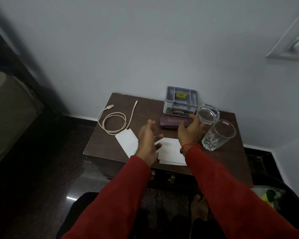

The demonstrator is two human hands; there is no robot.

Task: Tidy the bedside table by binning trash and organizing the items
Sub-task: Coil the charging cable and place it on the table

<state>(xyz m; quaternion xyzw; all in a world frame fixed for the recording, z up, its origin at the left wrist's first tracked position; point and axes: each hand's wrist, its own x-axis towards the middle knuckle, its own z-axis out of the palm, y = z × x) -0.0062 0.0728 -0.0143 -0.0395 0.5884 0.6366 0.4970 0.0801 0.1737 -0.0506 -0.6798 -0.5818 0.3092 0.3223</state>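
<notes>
A dark brown bedside table (104,145) stands against the wall. On it lie a coiled white USB cable (114,121), a torn white paper (127,141) and folded white tissues (171,151). A purple spectacle case (169,122) lies in front of a grey compartment organizer (180,100). A glass ashtray (207,114) and a tall drinking glass (218,134) stand at the right. My left hand (148,144) hovers open over the papers. My right hand (191,130) hovers open, fingers spread, just over the right end of the case.
A bin lined with a dark bag (273,197) holding yellow-green trash sits at the lower right of the table. A bed edge (9,109) lies at the left. The floor is dark and glossy. A switch panel (297,47) is on the wall.
</notes>
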